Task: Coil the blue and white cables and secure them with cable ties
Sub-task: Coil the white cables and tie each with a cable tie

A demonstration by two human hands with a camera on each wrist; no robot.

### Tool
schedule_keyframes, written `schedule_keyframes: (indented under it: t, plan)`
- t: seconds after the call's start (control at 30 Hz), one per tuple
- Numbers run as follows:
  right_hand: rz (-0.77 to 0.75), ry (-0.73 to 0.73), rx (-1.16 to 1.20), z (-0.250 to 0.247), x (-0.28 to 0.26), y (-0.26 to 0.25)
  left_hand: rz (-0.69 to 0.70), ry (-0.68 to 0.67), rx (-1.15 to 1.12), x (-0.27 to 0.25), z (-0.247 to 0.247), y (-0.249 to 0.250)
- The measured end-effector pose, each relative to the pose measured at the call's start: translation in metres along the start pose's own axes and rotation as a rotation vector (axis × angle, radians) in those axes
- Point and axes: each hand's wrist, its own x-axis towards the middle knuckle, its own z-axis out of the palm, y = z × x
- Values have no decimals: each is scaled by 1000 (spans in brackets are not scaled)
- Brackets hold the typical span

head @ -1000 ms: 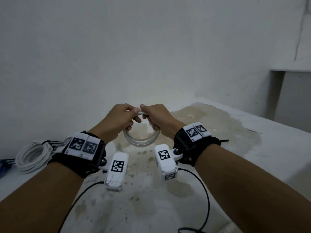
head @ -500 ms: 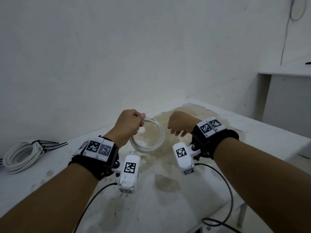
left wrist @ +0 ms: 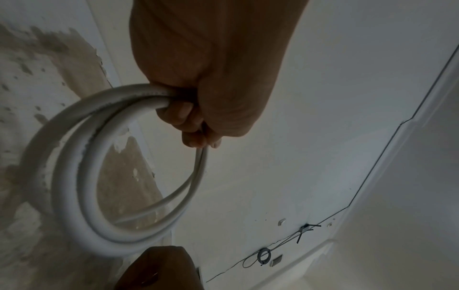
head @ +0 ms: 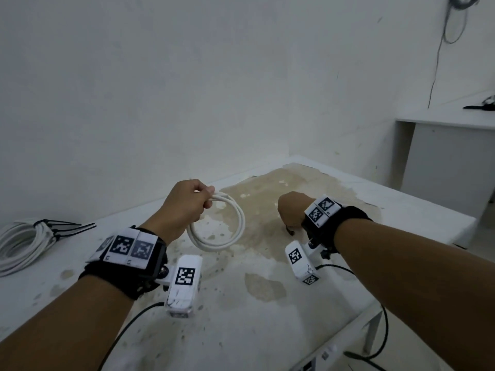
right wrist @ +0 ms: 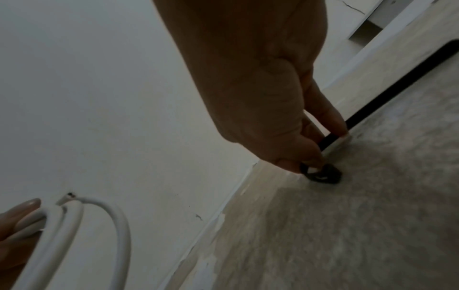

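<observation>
My left hand (head: 184, 207) grips a small coil of white cable (head: 230, 242) by its top, and the loop hangs just above the stained table (head: 267, 330). In the left wrist view, the curled fingers (left wrist: 183, 115) wrap both turns of the coil (left wrist: 82, 196). To the right of the coil, my right hand (head: 292, 210) is down at the tabletop. Its thumb and fingertips (right wrist: 320, 151) pinch the end of a black cable tie (right wrist: 387, 88) that lies flat on the table. The coil's cut end (right wrist: 68, 197) shows at the lower left. No blue cable is in view.
A bigger bundle of white cable (head: 21, 242) bound with black ties (head: 64, 227) lies at the table's far left. The table's front-right edge (head: 401, 298) is close to my right forearm. A white side desk (head: 444, 121) stands at the back right.
My right hand let go of the white coil, moved right and came down onto the black tie on the table. My left hand now holds the coil alone.
</observation>
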Motion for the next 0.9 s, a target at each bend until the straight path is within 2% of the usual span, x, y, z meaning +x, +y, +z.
schedule_keyframes:
  t: [0.13,0.23,0.3,0.33,0.4,0.53,0.63,0.73,0.83,0.9]
  plan:
    - [71,177,199,-19,13,-25,37,-24,-4,-2,-8,-4]
    - [91,409,510,-40,32,-52,81,-24,13,-3,-17,-6]
    - [40,471,703,-55,43,-78,111,2,43,-3,-26,-9]
    - [-13,464,818,-62,49,-93,126,20,70,-2,-31,-11]
    - [-136,357,1083,-77,55,-124,146,65,138,-1,-46,-17]
    - [-254,6,1537,-96,67,-177,144,184,225,-1,-85,-37]
    - [-283,-132,1640,-97,81,-212,143,277,263,-1,-112,-53]
    - [-345,-197,1656,-89,94,-243,126,355,319,4,-131,-70]
    - [-385,-202,1660,-82,105,-262,91,410,321,12,-145,-89]
    - [-360,-117,1650,-78,112,-270,71,435,291,18,-148,-97]
